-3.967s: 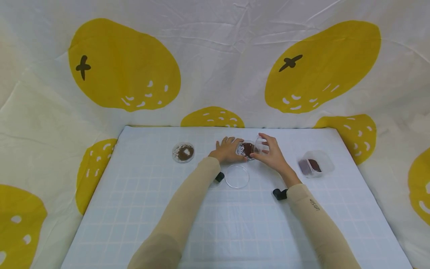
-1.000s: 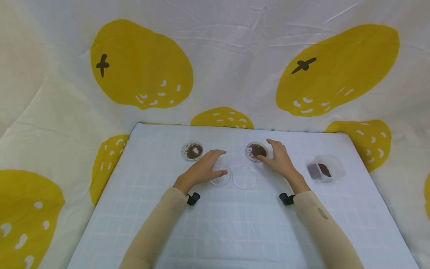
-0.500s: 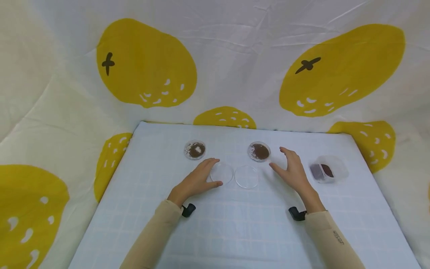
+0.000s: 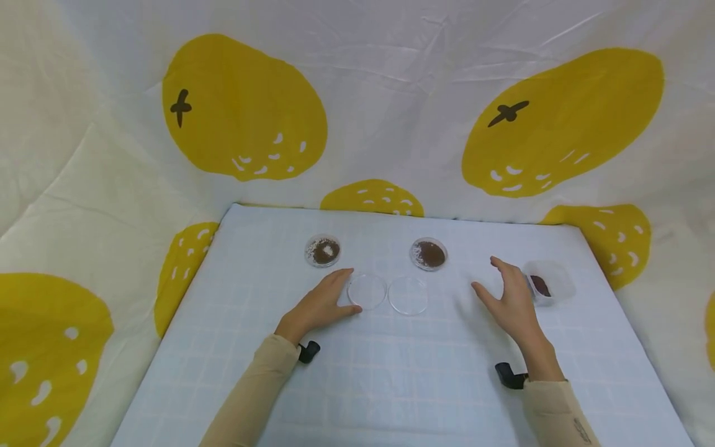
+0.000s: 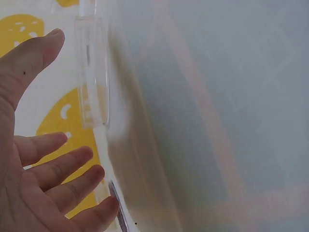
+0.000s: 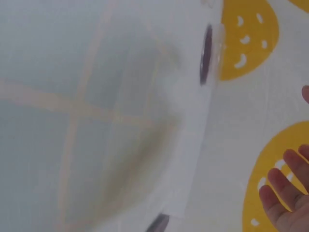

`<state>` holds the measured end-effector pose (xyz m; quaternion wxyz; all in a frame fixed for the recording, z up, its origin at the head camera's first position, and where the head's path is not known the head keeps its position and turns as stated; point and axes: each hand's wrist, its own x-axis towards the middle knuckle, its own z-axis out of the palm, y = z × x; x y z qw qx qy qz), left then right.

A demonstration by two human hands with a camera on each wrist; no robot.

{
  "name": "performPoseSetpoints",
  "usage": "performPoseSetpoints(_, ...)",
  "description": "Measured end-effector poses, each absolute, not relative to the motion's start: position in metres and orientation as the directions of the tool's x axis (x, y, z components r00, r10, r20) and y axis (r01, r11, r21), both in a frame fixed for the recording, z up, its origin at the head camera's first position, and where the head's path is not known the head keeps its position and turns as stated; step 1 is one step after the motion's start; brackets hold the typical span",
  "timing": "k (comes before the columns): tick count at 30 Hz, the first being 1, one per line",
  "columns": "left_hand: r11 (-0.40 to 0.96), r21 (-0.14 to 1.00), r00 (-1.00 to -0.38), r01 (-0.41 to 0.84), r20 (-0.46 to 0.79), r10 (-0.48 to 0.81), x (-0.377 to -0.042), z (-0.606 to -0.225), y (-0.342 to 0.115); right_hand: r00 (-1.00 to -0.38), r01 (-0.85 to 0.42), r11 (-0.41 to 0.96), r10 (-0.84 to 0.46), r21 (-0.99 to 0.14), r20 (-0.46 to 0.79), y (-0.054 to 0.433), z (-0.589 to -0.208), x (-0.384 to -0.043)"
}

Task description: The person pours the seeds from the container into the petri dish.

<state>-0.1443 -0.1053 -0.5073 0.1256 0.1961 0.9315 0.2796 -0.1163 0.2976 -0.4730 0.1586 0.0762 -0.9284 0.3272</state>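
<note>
My left hand (image 4: 319,309) is just left of a clear round dish part (image 4: 367,292), thumb and fingers spread apart and holding nothing. In the left wrist view that clear dish part (image 5: 91,72) stands beyond the spread fingers. A second clear round dish part (image 4: 408,295) lies right beside it. Over the right side of the table, my right hand (image 4: 509,304) is spread and bare. It overlaps the left edge of a small tub of dark brown granules (image 4: 540,286) in the head view. Only some fingers of the right hand (image 6: 289,188) show in the right wrist view.
Two clear petri dishes hold brown granules with white bits: the left dish (image 4: 323,251) and the right dish (image 4: 429,254), both toward the back edge. The small tub sits inside a larger translucent container (image 4: 560,282). A patterned cloth (image 4: 391,124) hangs behind the table.
The right hand earlier held a clear cup over the right petri dish; now it is bare and has moved right, away from the dish. The left hand has drawn back left from that dish.
</note>
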Motion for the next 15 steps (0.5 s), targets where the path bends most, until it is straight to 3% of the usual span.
performPoseSetpoints(15, 0.789, 0.522, -0.882, 0.324, -0.136, 0.452, -0.149, -0.511, -0.105, -0.894, -0.158, 0.815, 0.121, -0.557, 0.431, 0.340, -0.465, -0.104)
